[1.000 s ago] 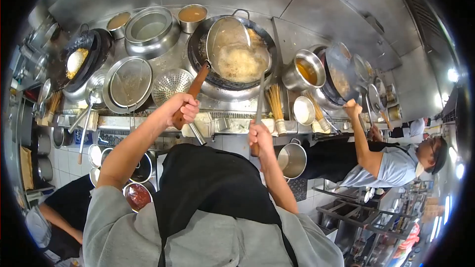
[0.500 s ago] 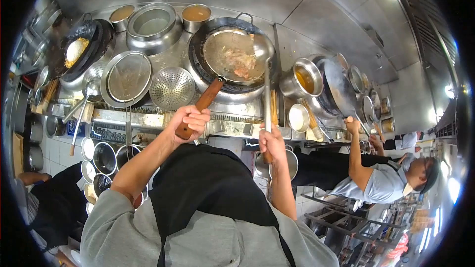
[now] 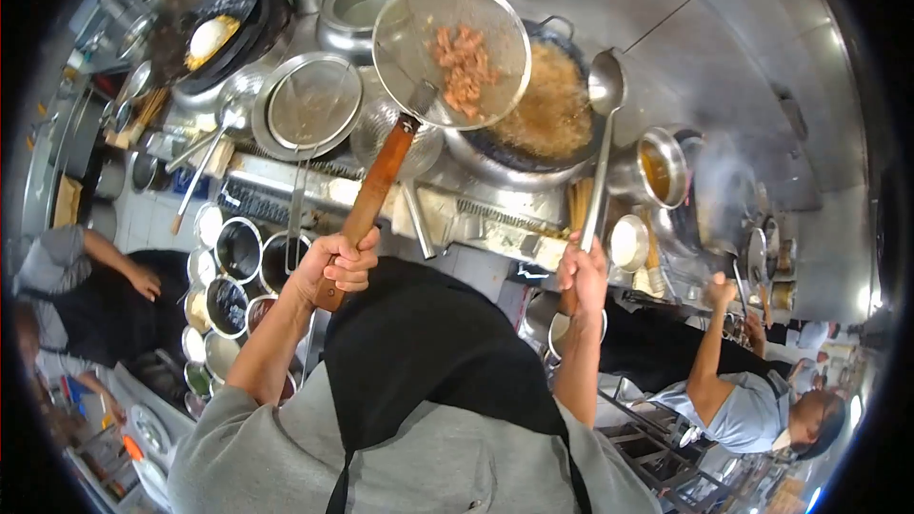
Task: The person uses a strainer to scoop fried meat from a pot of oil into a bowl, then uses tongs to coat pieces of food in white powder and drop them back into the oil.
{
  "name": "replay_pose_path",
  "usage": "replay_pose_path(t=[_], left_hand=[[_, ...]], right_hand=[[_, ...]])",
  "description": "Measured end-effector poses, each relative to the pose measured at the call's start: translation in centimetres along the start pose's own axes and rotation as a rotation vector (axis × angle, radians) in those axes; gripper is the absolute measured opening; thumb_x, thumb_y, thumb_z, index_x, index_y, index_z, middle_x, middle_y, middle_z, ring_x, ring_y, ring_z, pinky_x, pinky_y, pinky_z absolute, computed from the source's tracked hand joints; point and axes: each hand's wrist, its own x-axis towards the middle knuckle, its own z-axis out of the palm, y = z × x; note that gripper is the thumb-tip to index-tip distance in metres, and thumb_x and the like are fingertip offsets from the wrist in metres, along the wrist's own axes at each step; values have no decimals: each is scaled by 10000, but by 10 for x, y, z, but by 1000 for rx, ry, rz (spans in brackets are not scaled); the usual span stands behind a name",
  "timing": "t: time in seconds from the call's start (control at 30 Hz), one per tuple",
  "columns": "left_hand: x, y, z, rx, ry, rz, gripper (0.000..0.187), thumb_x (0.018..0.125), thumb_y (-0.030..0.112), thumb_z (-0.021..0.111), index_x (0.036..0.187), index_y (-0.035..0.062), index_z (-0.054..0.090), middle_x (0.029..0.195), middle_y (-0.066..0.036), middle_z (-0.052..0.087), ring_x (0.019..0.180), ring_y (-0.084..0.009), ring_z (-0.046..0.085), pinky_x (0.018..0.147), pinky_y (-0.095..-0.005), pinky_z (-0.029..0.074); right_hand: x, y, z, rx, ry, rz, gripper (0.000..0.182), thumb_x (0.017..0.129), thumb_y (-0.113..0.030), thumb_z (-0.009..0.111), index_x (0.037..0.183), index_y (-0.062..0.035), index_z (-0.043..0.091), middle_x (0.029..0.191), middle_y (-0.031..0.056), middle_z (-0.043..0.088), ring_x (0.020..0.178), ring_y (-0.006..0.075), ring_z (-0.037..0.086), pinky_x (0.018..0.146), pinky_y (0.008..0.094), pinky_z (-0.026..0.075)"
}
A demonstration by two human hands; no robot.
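My left hand (image 3: 340, 267) grips the wooden handle of a large round strainer (image 3: 409, 38). Brown pieces of meat (image 3: 465, 71) lie in the strainer's mesh, which is raised over the left edge of a wok (image 3: 495, 154). Bubbling, foamy liquid (image 3: 550, 100) fills that wok. My right hand (image 3: 583, 271) is closed round the handle of a metal ladle (image 3: 606, 86), whose bowl is beside the wok's upper right rim.
Another strainer rests on a bowl (image 3: 262, 128) at the left, beyond it a wok with egg (image 3: 211, 38). A pot of yellow liquid (image 3: 662, 167) stands right. Seasoning pots (image 3: 238, 249) are lower left. Co-workers (image 3: 752, 409) stand on both sides.
The strainer with the meat has risen out of the wok and moved left. The ladle has moved off to the wok's right side. Liquid in the wok now foams, and the whole view has shifted.
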Motion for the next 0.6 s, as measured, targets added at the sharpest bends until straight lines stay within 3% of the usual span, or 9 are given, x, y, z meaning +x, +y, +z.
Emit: replay_pose_path(t=[0.17, 0.23, 0.27, 0.33, 0.4, 0.6], left_hand=[[-37, -26, -2, 461, 478, 237, 193, 770, 1, 530, 849, 115, 396, 526, 30, 339, 349, -56, 286, 362, -231, 237], [-31, -42, -31, 563, 606, 281, 223, 794, 17, 547, 858, 131, 366, 544, 38, 333, 375, -60, 291, 361, -249, 200], [-25, -52, -58, 538, 654, 322, 225, 792, 17, 544, 855, 136, 364, 556, 42, 341, 390, -68, 319, 360, -245, 208], [-7, -68, -91, 770, 832, 383, 196, 775, 17, 541, 887, 116, 414, 576, 30, 379, 421, -93, 385, 363, -251, 256], [6, -80, -130, 956, 911, 518, 194, 770, -6, 519, 900, 92, 414, 596, 14, 401, 401, -104, 366, 369, -249, 279], [7, -88, -111, 880, 941, 600, 167, 748, 39, 517, 887, 71, 432, 607, -5, 440, 429, -112, 403, 375, -255, 301]], right_hand=[[7, -1, -3, -71, -28, 29, 215, 856, 9, 439, 1061, -48, 465, 590, 3, 408, 396, 94, 377, 342, 238, 313], [15, 3, -7, -78, -39, 10, 208, 857, 6, 435, 1057, -44, 468, 593, 2, 416, 395, 92, 378, 344, 233, 315], [19, 3, -7, -77, -17, 19, 204, 861, 1, 428, 1055, -44, 473, 596, 0, 425, 392, 91, 380, 342, 228, 316], [31, 9, -16, -113, -29, 23, 238, 867, -5, 426, 1095, -48, 474, 593, 4, 425, 391, 97, 396, 335, 243, 337], [35, 6, -17, -119, -60, 7, 223, 881, -14, 423, 1098, -46, 464, 600, 3, 426, 393, 96, 396, 337, 247, 338], [34, -6, -19, -143, -63, -17, 189, 897, -22, 417, 1075, -50, 476, 618, -5, 421, 401, 79, 375, 344, 223, 309]])
